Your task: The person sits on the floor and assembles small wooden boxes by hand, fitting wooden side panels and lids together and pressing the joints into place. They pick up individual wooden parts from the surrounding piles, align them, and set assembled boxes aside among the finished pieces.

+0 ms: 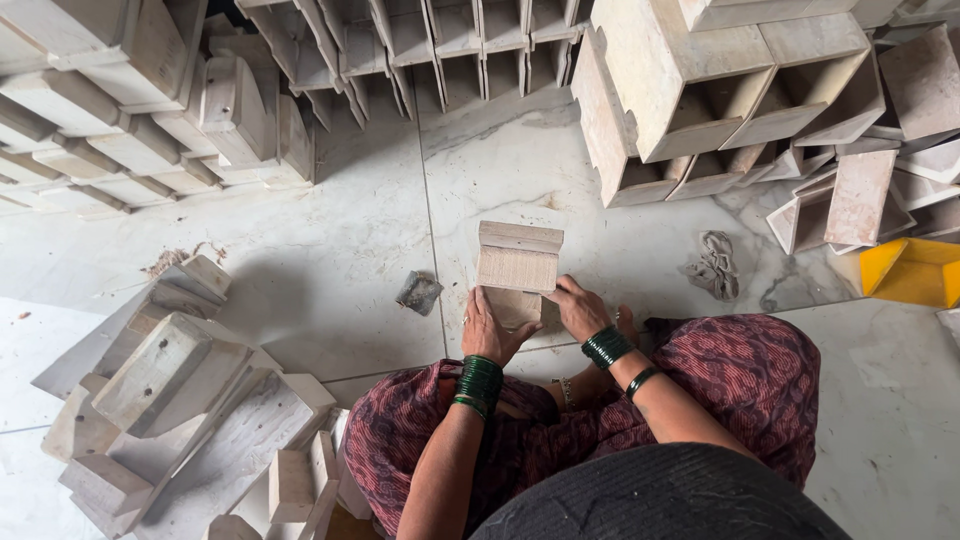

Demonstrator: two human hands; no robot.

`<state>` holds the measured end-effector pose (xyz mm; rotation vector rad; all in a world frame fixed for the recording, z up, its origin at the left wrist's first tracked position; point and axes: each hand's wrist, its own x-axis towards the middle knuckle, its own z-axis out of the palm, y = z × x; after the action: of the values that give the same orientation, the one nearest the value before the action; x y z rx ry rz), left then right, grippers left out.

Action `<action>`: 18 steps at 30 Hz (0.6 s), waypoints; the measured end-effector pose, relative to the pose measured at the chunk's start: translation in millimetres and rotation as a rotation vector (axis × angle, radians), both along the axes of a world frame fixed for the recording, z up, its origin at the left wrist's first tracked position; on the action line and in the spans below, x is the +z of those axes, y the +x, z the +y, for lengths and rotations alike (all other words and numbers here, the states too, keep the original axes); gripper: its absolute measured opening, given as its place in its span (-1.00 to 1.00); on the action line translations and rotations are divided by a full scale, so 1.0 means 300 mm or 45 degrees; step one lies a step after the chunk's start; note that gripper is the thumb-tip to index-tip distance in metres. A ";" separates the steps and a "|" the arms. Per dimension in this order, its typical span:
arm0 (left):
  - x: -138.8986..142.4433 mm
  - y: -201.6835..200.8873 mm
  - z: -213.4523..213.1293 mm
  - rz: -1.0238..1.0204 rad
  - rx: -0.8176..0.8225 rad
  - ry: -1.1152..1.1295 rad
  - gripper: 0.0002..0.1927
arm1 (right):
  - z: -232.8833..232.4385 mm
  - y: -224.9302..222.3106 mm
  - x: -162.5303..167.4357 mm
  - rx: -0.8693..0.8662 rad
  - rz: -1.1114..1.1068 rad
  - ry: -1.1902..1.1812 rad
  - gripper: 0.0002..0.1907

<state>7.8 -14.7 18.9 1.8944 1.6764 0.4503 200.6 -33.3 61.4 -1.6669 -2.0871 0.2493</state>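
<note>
Nearest, dark hair and patterned maroon lap (pixel 750 370). Ahead on the marble floor (pixel 330 260), small wooden box piece (pixel 518 272) grasped by left hand (pixel 492 330) and right hand (pixel 580 308), green bangles (pixel 480 383) on wrists. Beside it, grey pad (pixel 418 292); crumpled rag (pixel 714 266) right; stacked wooden boxes (pixel 700 90) beyond.

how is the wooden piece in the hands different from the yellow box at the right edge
The wooden piece is pale, unpainted wood; the yellow box is bright yellow. The wooden piece stands at the centre of the floor, held by the left hand and right hand; the yellow box lies untouched and cut off by the frame. Both rest on the marble floor.
</note>
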 end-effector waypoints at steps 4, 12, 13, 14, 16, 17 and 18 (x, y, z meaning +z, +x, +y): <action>-0.013 0.004 -0.002 -0.073 0.002 -0.091 0.52 | -0.040 -0.001 -0.003 0.082 0.031 -0.152 -0.33; -0.011 -0.001 0.010 -0.075 -0.018 -0.087 0.51 | -0.004 -0.010 0.009 0.128 0.174 0.138 -0.20; -0.007 -0.001 0.011 -0.080 -0.022 -0.101 0.51 | -0.001 -0.012 0.010 0.079 0.108 0.148 -0.25; -0.004 -0.001 0.009 -0.087 -0.024 -0.116 0.51 | -0.004 -0.013 0.010 0.030 0.041 0.157 -0.31; 0.001 0.000 0.007 -0.101 -0.021 -0.130 0.50 | -0.020 -0.013 0.010 -0.020 0.033 -0.161 -0.32; 0.002 0.001 0.004 -0.107 -0.015 -0.129 0.50 | -0.029 -0.011 0.008 -0.044 0.025 -0.325 -0.33; 0.001 0.002 0.003 -0.112 -0.009 -0.130 0.49 | -0.035 -0.008 0.007 0.010 0.041 -0.236 -0.31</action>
<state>8.4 -13.8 19.3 1.7814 1.6044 0.4307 198.2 -44.0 63.5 -1.7468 -2.1017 0.4824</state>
